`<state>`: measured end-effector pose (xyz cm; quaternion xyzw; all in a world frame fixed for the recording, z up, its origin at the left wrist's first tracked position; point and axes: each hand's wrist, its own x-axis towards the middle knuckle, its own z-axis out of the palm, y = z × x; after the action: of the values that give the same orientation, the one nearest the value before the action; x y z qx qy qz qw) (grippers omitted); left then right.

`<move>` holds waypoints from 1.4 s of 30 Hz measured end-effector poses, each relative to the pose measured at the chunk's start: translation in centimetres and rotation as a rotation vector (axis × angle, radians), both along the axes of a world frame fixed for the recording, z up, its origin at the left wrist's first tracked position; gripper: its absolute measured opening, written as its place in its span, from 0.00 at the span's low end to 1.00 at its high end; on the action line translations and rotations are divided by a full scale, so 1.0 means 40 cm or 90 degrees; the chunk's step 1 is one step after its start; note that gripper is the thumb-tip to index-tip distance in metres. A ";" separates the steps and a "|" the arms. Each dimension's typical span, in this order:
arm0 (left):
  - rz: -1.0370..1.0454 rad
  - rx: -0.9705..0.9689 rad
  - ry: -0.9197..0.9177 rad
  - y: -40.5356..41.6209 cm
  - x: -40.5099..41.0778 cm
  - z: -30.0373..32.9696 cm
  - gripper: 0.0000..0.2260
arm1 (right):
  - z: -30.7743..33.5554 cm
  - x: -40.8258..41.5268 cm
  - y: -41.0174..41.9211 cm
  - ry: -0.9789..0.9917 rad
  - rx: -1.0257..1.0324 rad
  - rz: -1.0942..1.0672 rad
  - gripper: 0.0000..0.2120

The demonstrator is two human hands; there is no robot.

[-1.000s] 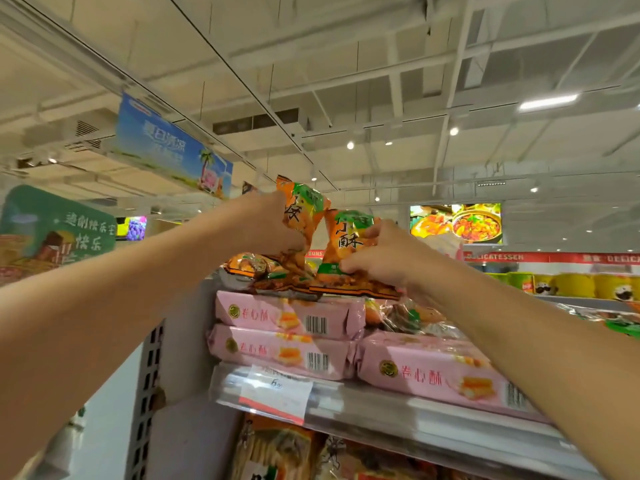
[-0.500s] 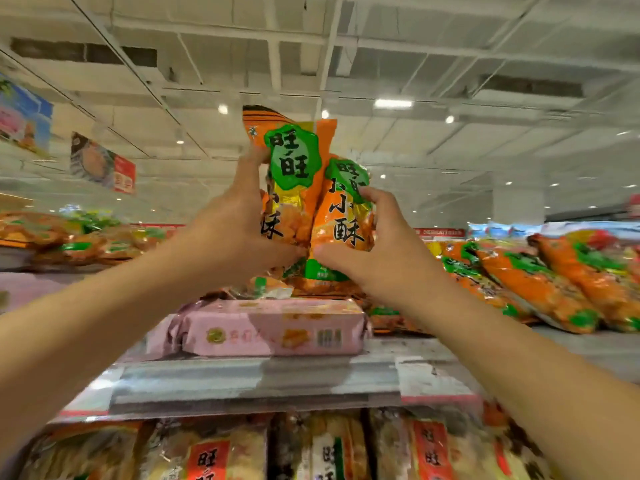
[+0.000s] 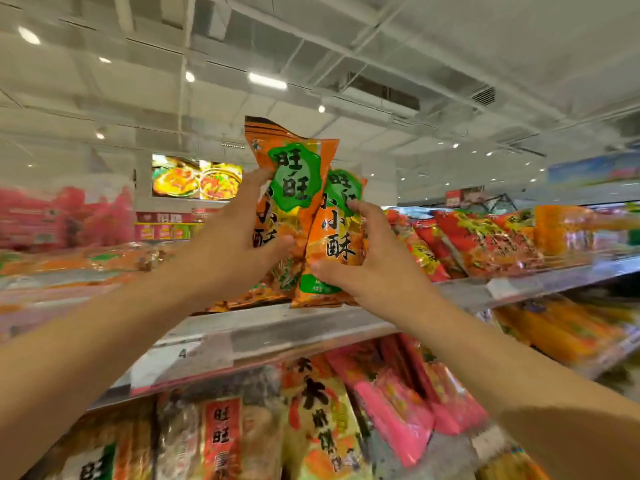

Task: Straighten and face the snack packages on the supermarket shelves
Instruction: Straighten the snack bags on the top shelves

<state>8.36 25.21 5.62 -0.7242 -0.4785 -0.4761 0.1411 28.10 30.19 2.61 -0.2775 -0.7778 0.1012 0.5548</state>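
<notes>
Gripping two orange snack bags upright on the top shelf point(image 3: 311, 327): left hand point(image 3: 239, 237) pinching the taller bag point(image 3: 294, 174), right hand point(image 3: 363, 258) the front bag point(image 3: 336, 244). Best squaring bottoms flush, labels outward.

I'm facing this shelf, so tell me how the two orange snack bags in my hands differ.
The orange snack bag in the left hand stands taller and sits behind; the orange snack bag in the right hand sits lower and overlaps it in front. The left bag's top corner is bent; the right bag's top is partly hidden. Both are upright, face forward, and carry the same green label and black characters.
</notes>
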 end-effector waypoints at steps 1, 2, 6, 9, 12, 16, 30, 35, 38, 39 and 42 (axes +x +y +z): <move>-0.003 0.003 0.008 0.024 0.031 0.001 0.35 | 0.001 0.036 0.023 -0.001 0.008 -0.006 0.42; -0.007 0.006 0.013 0.047 0.065 0.001 0.35 | 0.002 0.072 0.048 0.000 0.012 -0.010 0.41; 0.001 0.009 -0.018 0.158 0.196 0.001 0.34 | 0.008 0.208 0.178 -0.001 -0.006 0.051 0.41; 0.049 0.038 -0.050 0.245 0.283 -0.004 0.34 | 0.032 0.306 0.291 -0.027 0.022 0.036 0.41; 0.112 0.014 -0.083 0.320 0.340 -0.010 0.34 | 0.058 0.390 0.404 -0.017 0.012 0.035 0.42; 0.234 -0.038 -0.060 0.369 0.369 -0.015 0.34 | 0.070 0.434 0.510 -0.014 -0.013 0.049 0.42; 0.367 -0.195 -0.066 0.352 0.381 -0.070 0.40 | -0.040 0.350 0.535 -0.199 0.017 0.111 0.46; 0.352 -0.079 0.015 0.343 0.378 -0.111 0.38 | -0.049 0.352 0.536 -0.175 0.025 0.054 0.47; 0.354 -0.096 0.041 0.348 0.374 -0.119 0.33 | -0.057 0.347 0.536 -0.154 0.037 0.023 0.47; 0.351 -0.094 0.039 0.349 0.371 -0.120 0.32 | -0.058 0.349 0.537 -0.153 0.037 0.021 0.46; 0.347 -0.076 0.047 0.347 0.368 -0.124 0.31 | -0.059 0.360 0.538 -0.191 0.040 0.012 0.45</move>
<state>23.08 39.08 0.65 -0.5929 -0.6772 -0.3647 0.2383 42.51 51.72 0.26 -0.2647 -0.8574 0.0397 0.4395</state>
